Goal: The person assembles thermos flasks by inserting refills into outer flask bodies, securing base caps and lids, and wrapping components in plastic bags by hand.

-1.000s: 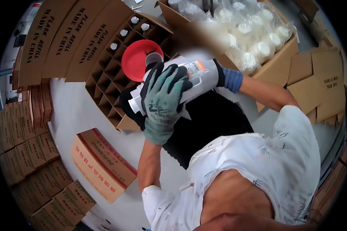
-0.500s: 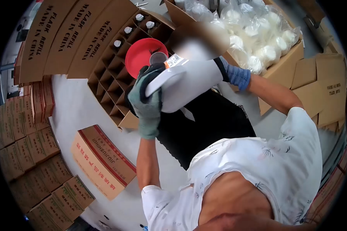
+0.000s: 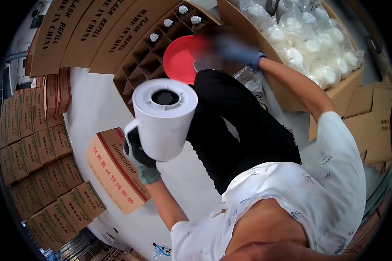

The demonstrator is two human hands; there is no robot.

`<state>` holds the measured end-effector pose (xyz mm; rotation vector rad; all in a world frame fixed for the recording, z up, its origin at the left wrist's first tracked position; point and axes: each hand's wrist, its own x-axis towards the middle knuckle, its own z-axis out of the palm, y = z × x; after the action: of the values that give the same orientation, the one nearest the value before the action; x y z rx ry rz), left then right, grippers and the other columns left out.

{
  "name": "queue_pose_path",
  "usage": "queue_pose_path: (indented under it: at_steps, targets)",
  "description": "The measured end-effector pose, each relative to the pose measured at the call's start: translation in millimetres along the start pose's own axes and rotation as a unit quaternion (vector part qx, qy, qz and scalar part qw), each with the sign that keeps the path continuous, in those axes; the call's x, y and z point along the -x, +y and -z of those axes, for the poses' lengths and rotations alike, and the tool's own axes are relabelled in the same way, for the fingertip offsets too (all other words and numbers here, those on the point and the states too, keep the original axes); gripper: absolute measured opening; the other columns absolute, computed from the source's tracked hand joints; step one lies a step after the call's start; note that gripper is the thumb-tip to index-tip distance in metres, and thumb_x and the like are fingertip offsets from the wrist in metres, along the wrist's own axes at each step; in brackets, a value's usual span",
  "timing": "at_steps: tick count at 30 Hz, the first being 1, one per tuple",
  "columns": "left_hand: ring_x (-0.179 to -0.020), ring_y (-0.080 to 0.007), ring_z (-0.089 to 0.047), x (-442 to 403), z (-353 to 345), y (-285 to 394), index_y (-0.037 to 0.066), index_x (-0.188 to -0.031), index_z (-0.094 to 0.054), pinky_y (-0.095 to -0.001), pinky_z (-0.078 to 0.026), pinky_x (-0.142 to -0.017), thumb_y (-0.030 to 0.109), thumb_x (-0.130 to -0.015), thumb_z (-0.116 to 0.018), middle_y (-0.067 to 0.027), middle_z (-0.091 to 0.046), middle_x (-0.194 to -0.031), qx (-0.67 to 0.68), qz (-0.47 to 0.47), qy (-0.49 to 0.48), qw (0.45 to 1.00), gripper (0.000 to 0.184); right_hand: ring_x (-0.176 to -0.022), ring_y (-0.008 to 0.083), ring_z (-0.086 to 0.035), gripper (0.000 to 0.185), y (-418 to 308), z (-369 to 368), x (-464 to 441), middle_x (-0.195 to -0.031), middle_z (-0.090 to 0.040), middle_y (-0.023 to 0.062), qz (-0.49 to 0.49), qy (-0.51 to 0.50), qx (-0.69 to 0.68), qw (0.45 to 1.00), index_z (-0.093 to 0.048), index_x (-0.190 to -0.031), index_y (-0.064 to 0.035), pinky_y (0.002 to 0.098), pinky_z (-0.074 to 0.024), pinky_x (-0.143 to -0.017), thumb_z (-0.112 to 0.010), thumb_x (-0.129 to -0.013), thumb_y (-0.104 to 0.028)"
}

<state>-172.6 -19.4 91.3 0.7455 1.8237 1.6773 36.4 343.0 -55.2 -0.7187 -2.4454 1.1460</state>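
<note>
My left hand [image 3: 140, 154], in a green and black glove, is closed around the handle of a white jug [image 3: 166, 130]. The jug's end facing me has a ribbed rim and a round dark opening [image 3: 165, 97] in its middle. My right hand [image 3: 237, 50], in a bluish glove, is over the right side of a red plate [image 3: 176, 63]; its fingers are smeared, so what they hold is hidden. A small round grey-rimmed thing [image 3: 199, 66] shows partly on the plate. The plate rests on a divided carton [image 3: 137, 61] holding several white-capped bottles [image 3: 167, 22].
A carton of bagged white flask parts [image 3: 313, 48] stands at the right, with flattened cardboard [image 3: 372, 117] below it. Stacked brown boxes [image 3: 43, 161] line the left. One box with red print [image 3: 117, 169] lies on the floor near my left arm. A clear plastic bag [image 3: 250, 82] is by my knee.
The jug has moved down and left, away from the plate, and turned so its end faces me. My right hand has let go of it and shifted over the plate.
</note>
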Motion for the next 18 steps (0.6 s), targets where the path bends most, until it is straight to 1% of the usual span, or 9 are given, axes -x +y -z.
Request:
queue_pose_path:
  at_steps: [3, 5, 7, 9, 10, 13, 14, 17, 18]
  targets:
    - [-0.093, -0.0205, -0.062, 26, 5, -3, -0.002, -0.113, -0.06, -0.035, -0.051, -0.081, 0.027, -0.099, -0.041, -0.0122, -0.063, -0.109, -0.203, -0.029, 0.071, 0.976, 0.038, -0.104, 0.0336, -0.059, 0.051, 19, -43, -37, -0.111, -0.06, 0.0186, -0.047, -0.028, 0.146, 0.988, -0.056, -0.118, -0.0061, 0.0422, -0.0485, -0.085, -0.066, -0.078, -0.037]
    - [-0.096, -0.0198, -0.061, 39, 9, -13, -0.001, -0.113, -0.058, -0.0345, -0.05, -0.083, 0.026, -0.099, -0.039, -0.0111, -0.062, -0.11, -0.19, -0.012, 0.122, 0.974, 0.036, -0.103, 0.0346, -0.059, 0.051, 11, -61, -47, -0.112, -0.061, 0.018, -0.1, -0.067, 0.245, 0.962, -0.056, -0.118, -0.0069, 0.0434, -0.0487, -0.084, -0.066, -0.077, -0.036]
    - [-0.098, -0.0193, -0.059, 47, 17, -22, 0.0, -0.114, -0.057, -0.0342, -0.049, -0.085, 0.025, -0.1, -0.038, -0.0097, -0.06, -0.112, -0.13, 0.003, 0.162, 0.978, 0.034, -0.097, 0.0336, -0.062, 0.041, 26, -78, -65, -0.1, -0.064, 0.017, -0.066, -0.086, 0.267, 0.957, -0.059, -0.11, -0.0079, 0.0445, -0.0494, -0.082, -0.064, -0.08, -0.035]
    - [-0.1, -0.019, -0.058, 52, 27, -28, 0.001, -0.115, -0.055, -0.0339, -0.048, -0.087, 0.025, -0.1, -0.037, -0.0083, -0.058, -0.113, -0.028, 0.013, 0.19, 0.981, 0.033, -0.092, 0.035, -0.063, 0.036, 26, -90, -79, -0.092, -0.065, 0.0177, -0.07, -0.096, 0.251, 0.961, -0.06, -0.107, -0.0088, 0.0466, -0.0494, -0.078, -0.063, -0.081, -0.034]
    - [-0.103, -0.0182, -0.056, 56, 31, -26, 0.003, -0.119, -0.05, -0.0343, -0.046, -0.091, 0.028, -0.101, -0.036, -0.0073, -0.057, -0.114, -0.001, 0.058, 0.205, 0.977, 0.034, -0.074, 0.0301, -0.067, 0.026, 25, -99, -80, -0.077, -0.066, 0.0148, 0.007, -0.001, 0.225, 0.974, -0.06, -0.093, -0.0062, 0.0437, -0.0521, -0.065, -0.06, -0.084, -0.031]
    - [-0.109, -0.0174, -0.053, 67, 66, -56, 0.004, -0.124, -0.047, -0.0348, -0.044, -0.094, 0.033, -0.102, -0.034, -0.0076, -0.053, -0.122, -0.049, 0.054, 0.2, 0.977, 0.039, -0.057, 0.0231, -0.064, 0.024, -43, -87, -92, -0.071, -0.063, 0.0118, -0.176, -0.103, -0.025, 0.979, -0.057, -0.087, -0.0048, 0.0371, -0.0511, -0.052, -0.056, -0.087, -0.028]
    - [-0.115, -0.0172, -0.049, 67, 72, -58, 0.004, -0.131, -0.042, -0.0347, -0.042, -0.097, 0.035, -0.102, -0.033, -0.0075, -0.049, -0.128, 0.044, 0.099, 0.201, 0.974, 0.043, -0.047, 0.0183, -0.06, 0.025, -45, -96, -103, -0.065, -0.059, 0.0102, -0.175, -0.12, -0.005, 0.977, -0.055, -0.089, -0.0039, 0.0318, -0.048, -0.044, -0.053, -0.088, -0.028]
    - [-0.115, -0.0179, -0.05, 67, 82, -67, 0.005, -0.134, -0.04, -0.0335, -0.042, -0.098, 0.036, -0.102, -0.031, -0.0071, -0.048, -0.132, 0.099, 0.122, 0.203, 0.966, 0.046, -0.048, 0.0192, -0.061, 0.026, -33, -122, -123, -0.065, -0.06, 0.0111, -0.217, -0.122, -0.055, 0.967, -0.055, -0.091, -0.0034, 0.0326, -0.0483, -0.045, -0.054, -0.088, -0.03]
    - [-0.115, -0.0184, -0.05, 68, 83, -68, 0.004, -0.134, -0.04, -0.034, -0.042, -0.098, 0.036, -0.102, -0.033, -0.0079, -0.048, -0.131, 0.102, 0.125, 0.196, 0.967, 0.045, -0.049, 0.0193, -0.061, 0.028, -31, -128, -124, -0.066, -0.06, 0.0114, -0.215, -0.104, -0.128, 0.963, -0.054, -0.091, -0.0024, 0.0328, -0.0479, -0.044, -0.055, -0.088, -0.03]
